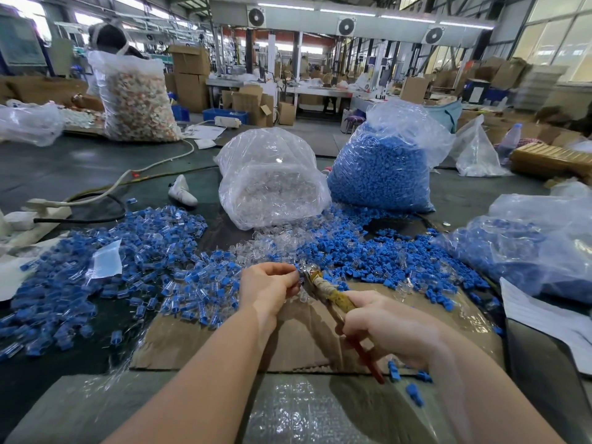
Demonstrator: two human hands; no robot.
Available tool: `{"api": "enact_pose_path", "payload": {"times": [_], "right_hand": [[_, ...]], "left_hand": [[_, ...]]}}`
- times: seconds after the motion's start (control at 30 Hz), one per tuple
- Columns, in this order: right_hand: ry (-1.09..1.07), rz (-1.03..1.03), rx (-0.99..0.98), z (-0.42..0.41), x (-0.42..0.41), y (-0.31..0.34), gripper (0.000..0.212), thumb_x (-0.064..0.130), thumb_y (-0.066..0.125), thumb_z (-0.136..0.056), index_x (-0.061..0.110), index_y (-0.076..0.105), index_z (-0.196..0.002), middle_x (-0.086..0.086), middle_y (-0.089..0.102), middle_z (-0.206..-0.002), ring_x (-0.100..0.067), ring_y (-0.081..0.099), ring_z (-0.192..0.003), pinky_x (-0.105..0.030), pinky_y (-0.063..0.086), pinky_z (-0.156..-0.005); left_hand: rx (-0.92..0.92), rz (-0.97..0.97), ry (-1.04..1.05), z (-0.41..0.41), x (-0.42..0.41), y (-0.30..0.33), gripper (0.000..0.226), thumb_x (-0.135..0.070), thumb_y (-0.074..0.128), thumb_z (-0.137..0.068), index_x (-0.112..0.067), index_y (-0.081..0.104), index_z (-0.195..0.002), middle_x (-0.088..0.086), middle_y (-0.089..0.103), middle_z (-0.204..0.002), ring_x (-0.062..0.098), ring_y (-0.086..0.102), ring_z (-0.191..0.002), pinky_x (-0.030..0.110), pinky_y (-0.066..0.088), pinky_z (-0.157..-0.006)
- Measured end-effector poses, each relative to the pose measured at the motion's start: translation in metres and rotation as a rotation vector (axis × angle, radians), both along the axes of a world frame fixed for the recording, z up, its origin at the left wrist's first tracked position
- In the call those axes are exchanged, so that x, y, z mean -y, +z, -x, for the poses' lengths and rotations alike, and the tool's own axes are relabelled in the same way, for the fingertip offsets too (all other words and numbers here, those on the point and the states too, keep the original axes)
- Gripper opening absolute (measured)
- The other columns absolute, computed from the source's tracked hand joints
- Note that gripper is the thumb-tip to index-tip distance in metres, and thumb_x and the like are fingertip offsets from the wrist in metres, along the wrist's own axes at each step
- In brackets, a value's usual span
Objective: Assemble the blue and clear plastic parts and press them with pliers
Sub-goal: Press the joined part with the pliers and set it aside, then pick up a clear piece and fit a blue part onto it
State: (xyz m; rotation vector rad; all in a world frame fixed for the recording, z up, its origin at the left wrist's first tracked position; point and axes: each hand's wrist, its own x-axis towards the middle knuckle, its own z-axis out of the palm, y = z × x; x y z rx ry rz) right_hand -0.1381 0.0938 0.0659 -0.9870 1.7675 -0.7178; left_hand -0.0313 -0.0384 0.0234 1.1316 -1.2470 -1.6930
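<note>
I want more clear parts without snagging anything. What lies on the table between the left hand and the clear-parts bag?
In the head view, between the left hand and the clear-parts bag lies a spill of loose clear parts, flanked by blue parts.

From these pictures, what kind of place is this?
Most likely a factory assembly hall: large bags of blue parts and clear parts, stacked cardboard boxes, and long workbenches under ceiling fans.
</note>
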Motion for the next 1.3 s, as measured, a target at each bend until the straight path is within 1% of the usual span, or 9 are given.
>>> {"api": "enact_pose_path", "payload": {"times": [0.33, 0.43, 0.5, 0.6, 0.7, 0.8, 0.97, 1.2, 1.3], "right_hand": [[-0.006, 0.072, -0.192, -0.002, -0.001, -0.005, 0.018, -0.003, 0.042, -0.080, 0.014, 0.045, -0.074, -0.004, 0.043, -0.063, -0.019, 0.040, -0.058, -0.033, 0.033, -0.057], [-0.029, 0.092, -0.187, -0.003, 0.000, -0.010, 0.015, 0.000, 0.047, -0.080, 0.013, 0.051, -0.086, -0.002, 0.050, -0.066, -0.017, 0.041, -0.053, -0.030, 0.032, -0.051], [-0.095, 0.129, -0.144, -0.002, 0.000, -0.013, 0.030, 0.000, 0.052, -0.078, 0.016, 0.058, -0.103, -0.004, 0.056, -0.077, -0.013, 0.044, -0.049, -0.024, 0.033, -0.046], [-0.211, 0.201, -0.171, 0.000, 0.001, -0.019, 0.043, -0.003, 0.058, -0.074, 0.015, 0.057, -0.113, -0.005, 0.058, -0.084, -0.008, 0.048, -0.049, -0.021, 0.036, -0.045], [-0.339, 0.199, -0.487, 0.011, 0.002, -0.028, 0.057, 0.009, 0.063, -0.076, 0.017, 0.048, -0.131, -0.004, 0.057, -0.106, -0.015, 0.058, -0.081, -0.029, 0.051, -0.067], [-0.384, 0.018, -0.897, 0.024, 0.001, -0.035, 0.060, 0.027, 0.059, -0.083, 0.025, 0.039, -0.139, -0.006, 0.049, -0.126, -0.025, 0.043, -0.117, -0.041, 0.039, -0.099], [-0.393, -0.075, -1.158, 0.037, 0.000, -0.050, 0.050, 0.049, 0.057, -0.086, 0.025, 0.045, -0.129, -0.006, 0.049, -0.123, -0.024, 0.044, -0.116, -0.038, 0.037, -0.097], [-0.375, -0.120, -1.259, 0.037, 0.000, -0.060, 0.053, 0.058, 0.047, -0.089, 0.025, 0.041, -0.131, -0.008, 0.048, -0.127, -0.026, 0.044, -0.119, -0.038, 0.037, -0.099], [-0.359, -0.159, -1.262, 0.034, 0.000, -0.057, 0.057, 0.058, 0.045, -0.089, 0.027, 0.036, -0.137, -0.007, 0.043, -0.136, -0.026, 0.038, -0.128, -0.046, 0.026, -0.109]], "left_hand": [[-0.028, -0.051, 0.023, 0.003, -0.003, -0.002, 0.013, 0.006, 0.066, -0.079, -0.006, 0.068, -0.078, 0.009, 0.068, -0.072, 0.010, 0.063, -0.054, 0.019, 0.055, -0.053], [-0.062, -0.073, 0.042, 0.003, -0.004, -0.004, 0.014, 0.007, 0.064, -0.080, -0.006, 0.068, -0.078, 0.010, 0.068, -0.072, 0.011, 0.063, -0.056, 0.021, 0.054, -0.051], [-0.074, -0.066, 0.059, 0.002, -0.002, -0.006, 0.012, 0.005, 0.064, -0.081, -0.006, 0.068, -0.082, 0.010, 0.067, -0.072, 0.013, 0.062, -0.059, 0.024, 0.055, -0.056], [0.072, 0.137, 0.111, -0.005, 0.005, -0.009, 0.010, 0.000, 0.065, -0.083, -0.009, 0.069, -0.086, 0.004, 0.068, -0.074, 0.010, 0.062, -0.061, 0.019, 0.051, -0.056], [0.468, 0.557, 0.158, -0.019, 0.015, -0.012, 0.010, -0.008, 0.064, -0.086, -0.015, 0.071, -0.090, -0.003, 0.067, -0.084, 0.006, 0.057, -0.072, 0.010, 0.038, -0.061], [0.724, 0.811, 0.165, -0.033, 0.026, -0.017, 0.016, -0.012, 0.059, -0.090, -0.017, 0.071, -0.100, 0.000, 0.065, -0.098, 0.014, 0.050, -0.091, 0.020, 0.036, -0.074], [1.024, 0.869, 0.169, -0.045, 0.036, -0.024, 0.019, -0.022, 0.056, -0.092, -0.028, 0.069, -0.105, -0.003, 0.060, -0.103, 0.019, 0.042, -0.100, 0.033, 0.033, -0.086], [0.906, 0.940, 0.084, -0.025, 0.015, -0.028, 0.018, -0.029, 0.059, -0.089, -0.029, 0.067, -0.106, -0.010, 0.053, -0.101, 0.010, 0.034, -0.098, 0.027, 0.024, -0.087], [0.816, 0.953, 0.024, -0.014, 0.005, -0.033, 0.019, -0.028, 0.058, -0.090, -0.025, 0.066, -0.107, -0.013, 0.046, -0.095, 0.006, 0.030, -0.094, 0.020, 0.021, -0.086]]}}
